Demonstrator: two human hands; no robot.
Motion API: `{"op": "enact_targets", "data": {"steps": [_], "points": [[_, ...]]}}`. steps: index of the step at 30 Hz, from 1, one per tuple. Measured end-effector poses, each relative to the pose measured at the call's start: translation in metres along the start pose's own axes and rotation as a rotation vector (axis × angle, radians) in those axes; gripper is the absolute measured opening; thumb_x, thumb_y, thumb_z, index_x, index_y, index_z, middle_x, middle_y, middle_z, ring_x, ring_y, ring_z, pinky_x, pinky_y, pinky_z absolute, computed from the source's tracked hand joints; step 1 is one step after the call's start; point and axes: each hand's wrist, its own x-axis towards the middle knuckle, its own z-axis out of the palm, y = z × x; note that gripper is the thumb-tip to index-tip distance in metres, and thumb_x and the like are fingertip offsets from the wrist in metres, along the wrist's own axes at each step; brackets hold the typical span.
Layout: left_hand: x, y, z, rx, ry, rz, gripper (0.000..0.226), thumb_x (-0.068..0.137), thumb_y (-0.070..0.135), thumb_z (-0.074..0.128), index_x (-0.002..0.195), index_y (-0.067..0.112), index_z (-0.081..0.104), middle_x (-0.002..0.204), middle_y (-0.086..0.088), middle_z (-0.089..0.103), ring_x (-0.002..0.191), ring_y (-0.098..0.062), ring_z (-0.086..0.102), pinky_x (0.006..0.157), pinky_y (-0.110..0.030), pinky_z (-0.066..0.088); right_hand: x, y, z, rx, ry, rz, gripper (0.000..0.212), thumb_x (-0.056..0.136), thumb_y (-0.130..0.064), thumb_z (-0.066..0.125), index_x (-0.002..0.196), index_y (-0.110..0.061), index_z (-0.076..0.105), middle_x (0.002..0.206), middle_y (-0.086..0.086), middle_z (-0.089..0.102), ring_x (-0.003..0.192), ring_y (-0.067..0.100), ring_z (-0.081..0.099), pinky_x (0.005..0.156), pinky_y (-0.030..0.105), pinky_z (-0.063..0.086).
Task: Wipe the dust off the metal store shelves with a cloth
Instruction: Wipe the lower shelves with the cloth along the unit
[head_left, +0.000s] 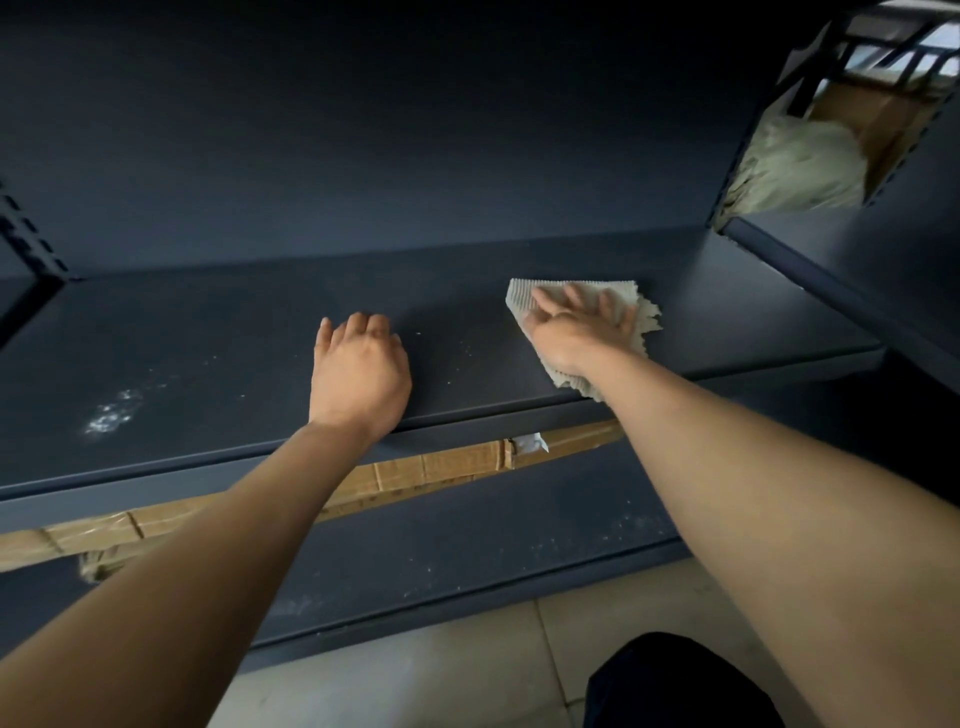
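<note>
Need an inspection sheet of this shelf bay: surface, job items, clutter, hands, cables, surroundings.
Surface: dark blue metal shelf, white dust patch at left, specks mid-shelf.
Job's things: pale ribbed cloth spread on shelf, right side.
Clutter: brown cardboard boxes below the shelf.
Hands: right hand presses cloth, fingers spread; left hand rests on shelf, fingers curled, empty.
Cables: nothing seen.
Surroundings: dusty lower shelf, pale tiled floor, pale bundle beyond upper-right opening.

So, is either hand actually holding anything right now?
Nothing is gripped. The right hand presses flat on the middle of the cloth; the left hand rests curled on the shelf, empty.
</note>
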Motion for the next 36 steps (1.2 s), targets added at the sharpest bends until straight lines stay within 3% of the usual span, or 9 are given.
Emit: {"op": "enact_targets", "data": {"steps": [4, 15, 26, 36], "points": [[0.000, -0.014, -0.005, -0.005, 0.007, -0.015, 0.032, 0.096, 0.016, 0.033, 0.112, 0.000, 0.055, 0.115, -0.022, 0.058, 0.113, -0.038, 0.049, 0.115, -0.043, 0.016, -0.003, -0.017, 0.002, 0.000, -0.004, 0.008, 0.051, 0.099, -0.046, 0.012, 0.148, -0.043, -0.003, 0.158, -0.006, -0.016, 0.144, 0.030, -0.018, 0.114, 0.053, -0.013], [0.004, -0.034, -0.001, -0.091, 0.030, -0.075, 0.034, 0.095, 0.013, 0.033, 0.119, 0.001, 0.053, 0.121, -0.020, 0.057, 0.117, -0.035, 0.047, 0.114, -0.041, 0.018, -0.015, -0.118, 0.026, -0.050, -0.004, -0.274, 0.052, 0.099, -0.048, 0.013, 0.148, -0.043, -0.002, 0.158, -0.007, -0.014, 0.143, 0.029, -0.020, 0.114, 0.053, -0.014], [0.002, -0.033, -0.002, -0.093, 0.020, -0.108, 0.035, 0.095, 0.014, 0.032, 0.121, 0.001, 0.052, 0.124, -0.020, 0.055, 0.119, -0.034, 0.046, 0.115, -0.040, 0.018, -0.014, -0.103, 0.024, -0.018, -0.009, -0.292, 0.050, 0.099, -0.049, 0.013, 0.147, -0.046, 0.000, 0.158, -0.010, -0.012, 0.145, 0.026, -0.016, 0.115, 0.053, -0.009], [-0.002, -0.034, -0.001, -0.105, 0.012, -0.118, 0.034, 0.095, 0.014, 0.032, 0.119, 0.001, 0.053, 0.120, -0.020, 0.057, 0.116, -0.035, 0.048, 0.115, -0.040, 0.019, -0.019, -0.064, 0.016, -0.012, 0.014, -0.149, 0.051, 0.098, -0.046, 0.010, 0.148, -0.045, 0.000, 0.159, -0.007, -0.011, 0.145, 0.028, -0.014, 0.115, 0.053, -0.010]]}}
